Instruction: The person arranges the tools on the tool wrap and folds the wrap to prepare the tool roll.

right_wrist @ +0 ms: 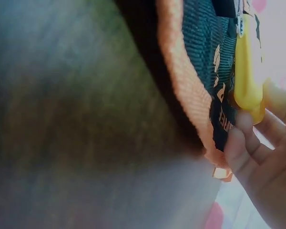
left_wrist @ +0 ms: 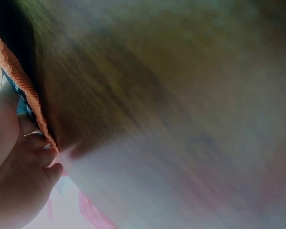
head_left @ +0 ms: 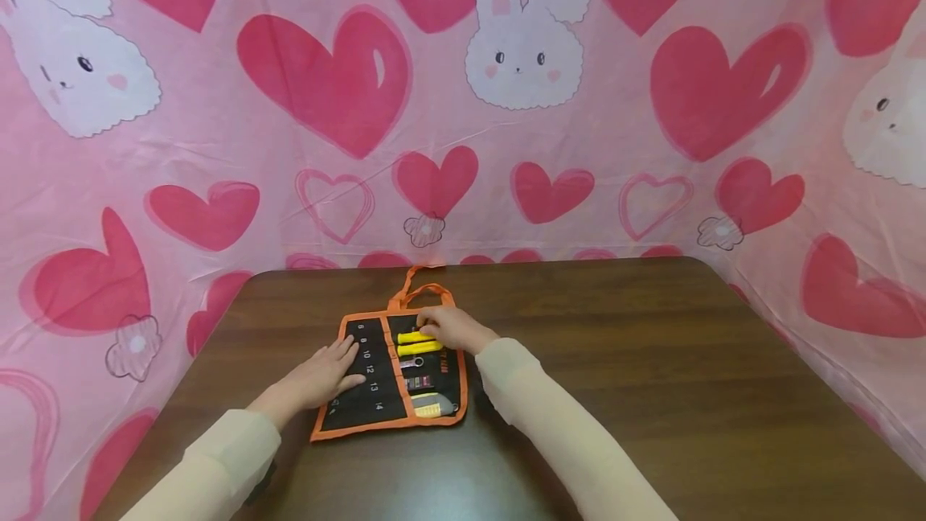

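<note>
A black tool pouch [head_left: 391, 416] with orange edging lies unfolded on the table. White size numbers run down its left panel, where my left hand [head_left: 329, 368] rests with fingers spread. My right hand [head_left: 454, 330] is at the upper right of the pouch, fingers bent beside a tool with two yellow handles [head_left: 415, 342], probably pliers. The right wrist view shows a yellow handle [right_wrist: 248, 71] right at those fingers; I cannot tell whether they grip it. Below sit a ring-ended metal tool [head_left: 414, 363], a small dark labelled item [head_left: 418, 383] and a yellow-and-grey utility knife [head_left: 432, 406].
Orange straps [head_left: 432, 289] extend from the pouch's top edge toward the back of the brown wooden table [head_left: 615, 360]. A pink cloth [head_left: 448, 127] printed with hearts and rabbits hangs behind the table and along both sides.
</note>
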`<state>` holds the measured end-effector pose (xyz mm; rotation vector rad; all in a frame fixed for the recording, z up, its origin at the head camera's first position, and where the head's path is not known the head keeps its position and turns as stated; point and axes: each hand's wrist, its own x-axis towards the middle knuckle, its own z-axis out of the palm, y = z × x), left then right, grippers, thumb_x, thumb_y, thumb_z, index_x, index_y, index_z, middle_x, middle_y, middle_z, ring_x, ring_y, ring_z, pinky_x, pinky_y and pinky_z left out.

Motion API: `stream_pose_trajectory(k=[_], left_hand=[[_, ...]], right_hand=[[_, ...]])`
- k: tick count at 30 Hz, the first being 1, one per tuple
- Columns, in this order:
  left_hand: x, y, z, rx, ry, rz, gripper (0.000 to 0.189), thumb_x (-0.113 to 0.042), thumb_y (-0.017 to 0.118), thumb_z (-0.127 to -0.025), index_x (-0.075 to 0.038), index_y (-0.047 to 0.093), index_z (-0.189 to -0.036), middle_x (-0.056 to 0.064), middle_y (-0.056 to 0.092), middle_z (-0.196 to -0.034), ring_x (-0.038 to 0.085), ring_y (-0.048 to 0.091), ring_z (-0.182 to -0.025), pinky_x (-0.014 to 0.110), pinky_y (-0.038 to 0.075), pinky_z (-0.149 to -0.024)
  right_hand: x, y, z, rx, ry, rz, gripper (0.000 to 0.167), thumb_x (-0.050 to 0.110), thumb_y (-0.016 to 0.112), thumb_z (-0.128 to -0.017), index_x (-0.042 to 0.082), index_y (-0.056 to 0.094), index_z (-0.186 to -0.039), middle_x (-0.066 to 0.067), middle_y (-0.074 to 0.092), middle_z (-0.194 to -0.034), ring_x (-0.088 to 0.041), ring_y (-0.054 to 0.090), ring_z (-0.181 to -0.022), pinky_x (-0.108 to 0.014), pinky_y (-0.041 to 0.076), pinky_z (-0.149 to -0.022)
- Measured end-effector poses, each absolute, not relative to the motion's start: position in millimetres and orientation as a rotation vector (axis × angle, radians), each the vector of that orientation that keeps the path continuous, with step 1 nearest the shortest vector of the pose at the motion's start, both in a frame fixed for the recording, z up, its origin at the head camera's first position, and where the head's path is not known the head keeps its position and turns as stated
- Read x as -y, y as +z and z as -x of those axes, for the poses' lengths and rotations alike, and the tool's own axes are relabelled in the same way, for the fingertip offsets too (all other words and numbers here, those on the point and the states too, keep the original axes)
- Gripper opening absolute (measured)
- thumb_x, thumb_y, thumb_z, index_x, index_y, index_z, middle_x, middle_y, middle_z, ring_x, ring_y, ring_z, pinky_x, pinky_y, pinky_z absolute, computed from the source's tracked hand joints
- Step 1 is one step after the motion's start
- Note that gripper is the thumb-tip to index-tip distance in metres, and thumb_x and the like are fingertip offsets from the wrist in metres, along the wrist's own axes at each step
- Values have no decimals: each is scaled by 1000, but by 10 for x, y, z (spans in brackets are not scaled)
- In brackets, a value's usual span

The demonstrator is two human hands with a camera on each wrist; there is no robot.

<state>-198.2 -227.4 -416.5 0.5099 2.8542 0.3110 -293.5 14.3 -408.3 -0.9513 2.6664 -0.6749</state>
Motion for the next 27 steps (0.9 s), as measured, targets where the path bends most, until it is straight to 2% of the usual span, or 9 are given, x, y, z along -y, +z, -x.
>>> stream_pose_trajectory(k=[4, 10, 14, 20, 27], left_hand=[[2275, -4168, 1984, -2856, 312, -514, 71, -44, 52, -91, 8, 36, -136, 29, 26, -143, 42, 21, -132, 53, 19, -105], [2268, -4162, 1975, -2855, 311, -510, 70, -43, 52, -91, 9, 36, -136, 29, 26, -143, 42, 21, -132, 53, 19, -105], [2277, -4164, 1972, -2857, 313, -513, 70, -43, 51, -92, 9, 35, -136, 29, 25, -143, 42, 21, -132, 53, 18, -105], [2289, -4187, 1982, -2860, 316, -508, 71, -44, 50, -92, 9, 34, -137, 29, 25, -143, 43, 20, -132, 53, 18, -105], [2286, -4201, 1981, -2865, 328, -500, 72, -44, 50, -92, 8, 33, -138, 28, 24, -144, 42, 20, -132, 53, 18, -105]], right_hand=[[-186, -4140, 2968, -2576, -845, 906, 7, 19, 58, -92, 12, 60, -93, 3, 56, -80, -12, 49, -68, -24, 44, -63], [-299, -4153, 2998, -2480, -982, 778, 13, 8, 58, -88, 6, 56, -101, -4, 54, -85, -15, 51, -69, -26, 45, -61], [-356, -4144, 3010, -2399, -1089, 740, 11, 2, 57, -86, 3, 55, -97, -7, 52, -80, -16, 52, -64, -26, 46, -58], [-358, -4141, 3025, -2392, -1128, 704, 5, 4, 58, -89, 2, 60, -93, -6, 56, -78, -16, 57, -65, -27, 51, -61], [-312, -4159, 3025, -2434, -1145, 640, 11, 9, 61, -90, 3, 67, -96, -3, 60, -81, -15, 57, -65, -27, 52, -60]])
